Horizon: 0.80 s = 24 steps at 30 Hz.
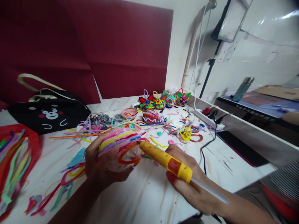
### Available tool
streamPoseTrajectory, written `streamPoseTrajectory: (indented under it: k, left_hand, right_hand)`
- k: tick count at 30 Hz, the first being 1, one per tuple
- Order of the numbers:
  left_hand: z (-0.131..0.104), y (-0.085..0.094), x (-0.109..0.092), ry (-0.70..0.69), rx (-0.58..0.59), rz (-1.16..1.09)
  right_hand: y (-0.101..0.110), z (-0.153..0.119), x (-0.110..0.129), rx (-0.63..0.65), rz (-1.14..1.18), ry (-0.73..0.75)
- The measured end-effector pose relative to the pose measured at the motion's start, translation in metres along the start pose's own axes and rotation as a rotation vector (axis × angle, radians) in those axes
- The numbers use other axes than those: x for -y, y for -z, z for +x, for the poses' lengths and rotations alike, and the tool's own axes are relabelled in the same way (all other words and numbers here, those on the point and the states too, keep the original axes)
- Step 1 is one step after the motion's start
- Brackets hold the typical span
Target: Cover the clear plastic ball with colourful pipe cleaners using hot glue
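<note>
My left hand (pixel 100 165) is wrapped round a rounded ball (pixel 121 141) covered partly with pink, yellow and purple fuzzy strips. An orange-red loop (pixel 129 155) lies on its pale, see-through side. In my right hand (pixel 189 183) is a yellow glue gun (pixel 167 160) with a clear glue stick out of its back end. Its tip touches or nearly touches the ball's right edge, by the pink strips.
Several colourful animal-faced balls (pixel 159 101) stand by the wall. Fuzzy stems and scraps litter the white table (pixel 140 196). A black bag (pixel 53 113) and red-wrapped stems (pixel 16 158) lie left; a phone (pixel 241 147), cable (pixel 203 157) and power strip (pixel 210 119) lie right.
</note>
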<state>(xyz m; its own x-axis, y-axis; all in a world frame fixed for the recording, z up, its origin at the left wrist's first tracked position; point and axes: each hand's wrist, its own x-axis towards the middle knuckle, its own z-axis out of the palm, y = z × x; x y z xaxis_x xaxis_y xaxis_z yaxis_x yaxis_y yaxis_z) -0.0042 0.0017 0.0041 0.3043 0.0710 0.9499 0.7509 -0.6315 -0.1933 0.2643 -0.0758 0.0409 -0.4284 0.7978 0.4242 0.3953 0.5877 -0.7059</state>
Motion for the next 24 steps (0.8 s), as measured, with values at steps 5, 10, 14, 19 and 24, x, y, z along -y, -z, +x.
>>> streamPoseTrajectory:
  k: [5, 10, 14, 19, 24]
  left_hand:
    - [-0.0002, -0.0004, -0.0010, -0.031, -0.023, 0.022]
    - [-0.0036, 0.0006, -0.0016, -0.006, 0.052, -0.016]
    - [-0.0056, 0.0013, 0.0014, -0.026, 0.054, -0.023]
    - [-0.0032, 0.0021, 0.0002, -0.035, 0.050, -0.008]
    - [-0.0035, 0.0033, -0.0039, 0.028, 0.055, -0.001]
  right_hand:
    - [-0.0006, 0.0005, 0.0024, 0.001, -0.004, 0.009]
    - [-0.0031, 0.0021, 0.0043, 0.018, 0.021, 0.028]
    - [-0.0053, 0.0031, 0.0048, 0.029, 0.054, 0.011]
    - [-0.0046, 0.0027, 0.0042, 0.023, 0.036, 0.030]
    - [-0.0037, 0.0007, 0.0029, -0.005, -0.005, 0.006]
